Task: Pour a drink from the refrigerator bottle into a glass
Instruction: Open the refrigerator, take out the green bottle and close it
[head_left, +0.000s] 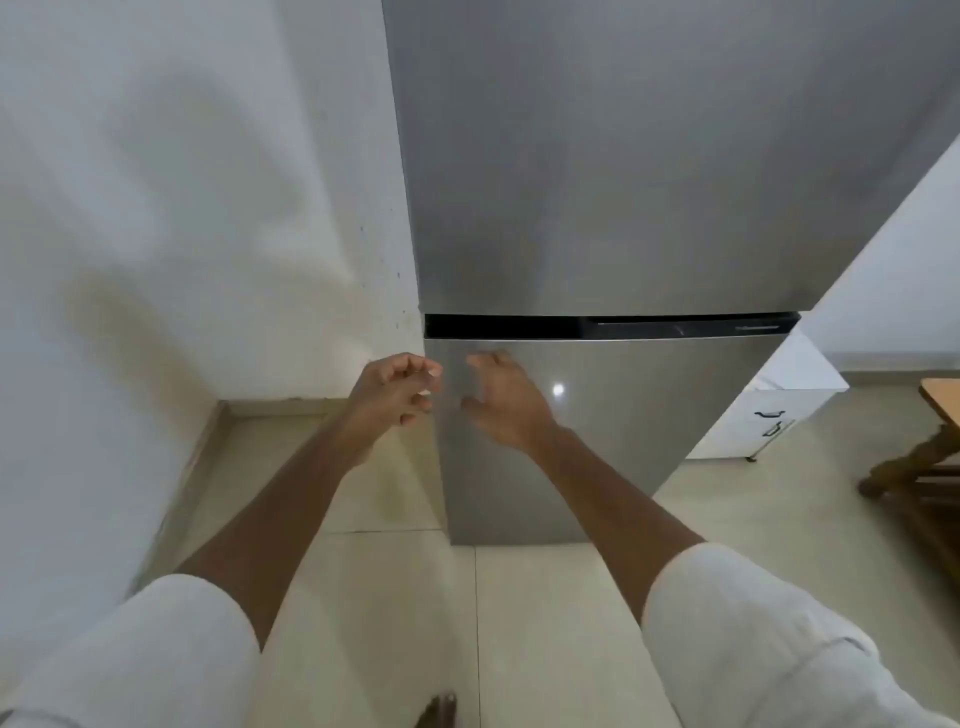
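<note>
A tall silver refrigerator (623, 182) stands in front of me with both doors closed and a dark gap (519, 326) between the upper and lower door. My left hand (392, 389) hovers at the left edge of the lower door (649, 415), fingers curled and apart, holding nothing. In front of that door's upper left corner my right hand (501, 400) is spread, also with nothing in it. No bottle or glass is in sight.
A white wall (182, 208) runs close along the refrigerator's left side. A white cabinet (769, 415) with dark handles stands to the right of it. A wooden table (935, 426) juts in at the far right. Pale floor tiles (519, 623) lie underfoot.
</note>
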